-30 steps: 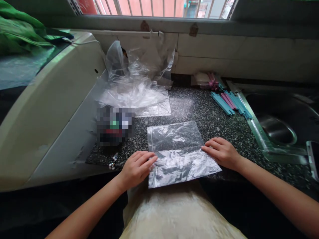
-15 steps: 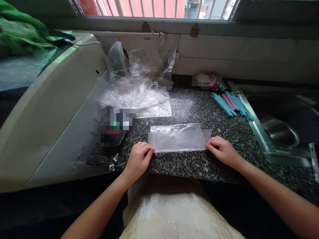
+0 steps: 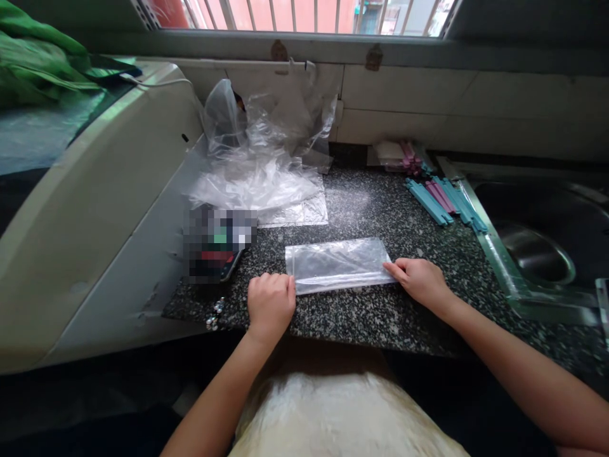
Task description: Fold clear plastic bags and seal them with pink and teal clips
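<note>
A clear plastic bag (image 3: pixel 339 259), folded into a long strip, lies on the speckled dark countertop (image 3: pixel 342 317) in front of me. My left hand (image 3: pixel 272 303) is closed at its left end, thumb against the curled fingers at the lower corner. At the other end, my right hand (image 3: pixel 419 278) pinches the right edge between thumb and forefinger. The bag's front edge lies nearly level, slightly higher on the right.
Crumpled clear plastic bags (image 3: pixel 261 171) are heaped at the back left. A blurred-out phone-like device (image 3: pixel 223 251) and shiny beads (image 3: pixel 216 314) lie left. Blue and pink strips (image 3: pixel 445 200), probably bag clips, lie beside the metal sink (image 3: pixel 533 247) on the right.
The front layer of the plastic has been folded down, so the bag now shows a narrower, flatter strip. My left hand has curled further; my right hand has shifted up the right edge.
</note>
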### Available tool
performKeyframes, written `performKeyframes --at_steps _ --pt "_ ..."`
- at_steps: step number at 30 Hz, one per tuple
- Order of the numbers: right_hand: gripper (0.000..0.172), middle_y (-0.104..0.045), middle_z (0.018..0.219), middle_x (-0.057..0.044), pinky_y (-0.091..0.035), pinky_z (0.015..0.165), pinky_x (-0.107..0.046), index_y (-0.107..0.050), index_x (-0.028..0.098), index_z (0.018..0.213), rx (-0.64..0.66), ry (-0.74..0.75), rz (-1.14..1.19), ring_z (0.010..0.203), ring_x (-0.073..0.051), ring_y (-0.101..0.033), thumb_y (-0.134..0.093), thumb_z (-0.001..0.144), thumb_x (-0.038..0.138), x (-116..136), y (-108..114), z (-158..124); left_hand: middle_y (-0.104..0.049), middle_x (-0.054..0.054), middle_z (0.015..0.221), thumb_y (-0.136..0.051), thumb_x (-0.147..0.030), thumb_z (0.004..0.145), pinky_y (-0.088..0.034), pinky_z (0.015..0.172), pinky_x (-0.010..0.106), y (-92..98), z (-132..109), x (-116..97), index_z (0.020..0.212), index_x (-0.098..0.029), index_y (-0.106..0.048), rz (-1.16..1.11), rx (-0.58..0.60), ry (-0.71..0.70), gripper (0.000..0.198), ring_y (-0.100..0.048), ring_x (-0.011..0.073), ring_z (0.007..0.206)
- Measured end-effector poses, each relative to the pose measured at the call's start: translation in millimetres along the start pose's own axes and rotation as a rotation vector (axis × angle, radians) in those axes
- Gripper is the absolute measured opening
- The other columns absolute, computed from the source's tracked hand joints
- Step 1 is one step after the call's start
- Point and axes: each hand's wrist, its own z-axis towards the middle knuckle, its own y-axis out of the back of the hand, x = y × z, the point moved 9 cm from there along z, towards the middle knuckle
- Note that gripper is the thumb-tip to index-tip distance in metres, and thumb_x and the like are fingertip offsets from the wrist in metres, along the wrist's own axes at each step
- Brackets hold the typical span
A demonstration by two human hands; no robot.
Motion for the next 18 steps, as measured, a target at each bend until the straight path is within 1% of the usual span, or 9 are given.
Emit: performKeyframes --at_steps 2,4,6,8,9,11,14,18 --pt "0.048 -0.050 0.047 -0.002 -0.023 0.050 -0.027 -0.045 0.021 0.047 -0.009 0.005 0.087 0.048 -0.016 -0.046 -0.039 0.081 0.054 -2 1 2 -0.058 0.007 0.055 -0.042 -0.023 0.085 -0.024 0.059 0.034 0.6 0 -1 0.055 -0.018 -0.055 0.027 -0.007 0.000 0.033 -0.049 0.0221 0.060" --pt "0.047 -0.051 0.048 -0.001 -0.028 0.051 -0.027 -0.048 0.021 0.051 -0.011 0.050 0.248 0.050 -0.016 -0.048 -0.039 0.080 0.057 -1 2 2 -0.057 0.007 0.053 -0.042 -0.023 0.085 -0.024 0.058 0.033 1.3 1 -1 0.054 -0.018 -0.055 0.038 -0.014 -0.002 0.033 -0.049 0.0217 0.059" --pt "0.044 -0.057 0.055 -0.002 -0.035 0.054 -0.027 -0.055 0.020 0.059 -0.005 0.138 0.413 0.055 -0.017 -0.052 -0.041 0.078 0.057 3 3 0 -0.058 0.006 0.053 -0.043 -0.022 0.084 -0.024 0.058 0.033 1.6 1 0 0.054 -0.018 -0.055 0.033 -0.014 0.000 0.033 -0.049 0.0211 0.058" --pt "0.037 -0.062 0.065 -0.004 -0.040 0.061 -0.028 -0.059 0.019 0.066 -0.015 0.233 0.488 0.063 -0.018 -0.056 -0.046 0.076 0.053 7 7 -4 -0.059 0.007 0.054 -0.043 -0.022 0.084 -0.024 0.058 0.033 1.1 2 1 0.055 -0.018 -0.056 0.014 -0.003 0.013 0.033 -0.050 0.0210 0.059" --pt "0.034 -0.064 0.069 -0.005 -0.042 0.064 -0.029 -0.060 0.019 0.067 -0.024 0.266 0.486 0.067 -0.019 -0.057 -0.048 0.076 0.050 9 8 -5 -0.059 0.007 0.055 -0.043 -0.023 0.084 -0.024 0.059 0.033 0.5 2 2 0.055 -0.017 -0.057 0.006 0.008 0.024 0.033 -0.051 0.0211 0.059" --pt "0.030 -0.064 0.069 -0.005 -0.042 0.067 -0.030 -0.060 0.019 0.064 -0.027 0.286 0.422 0.069 -0.019 -0.057 -0.049 0.076 0.043 10 8 -7 -0.060 0.008 0.056 -0.042 -0.023 0.085 -0.023 0.059 0.033 -1.4 3 3 0.056 -0.017 -0.058 0.009 0.038 0.047 0.034 -0.052 0.0216 0.061" --pt "0.028 -0.063 0.064 -0.005 -0.039 0.062 -0.028 -0.059 0.019 0.058 0.029 0.209 0.243 0.065 -0.018 -0.057 -0.048 0.077 0.037 9 2 -5 -0.062 0.008 0.057 -0.041 -0.024 0.085 -0.023 0.058 0.033 -3.9 2 3 0.056 -0.016 -0.059 0.050 0.079 0.055 0.035 -0.054 0.0223 0.062" --pt "0.029 -0.062 0.057 -0.002 -0.031 0.052 -0.025 -0.058 0.021 0.054 0.090 0.098 -0.004 0.054 -0.015 -0.054 -0.053 0.076 0.038 7 -2 -2 -0.063 0.008 0.058 -0.039 -0.025 0.085 -0.023 0.058 0.033 -5.2 0 2 0.056 -0.016 -0.060 0.068 0.108 0.047 0.037 -0.055 0.0224 0.063"
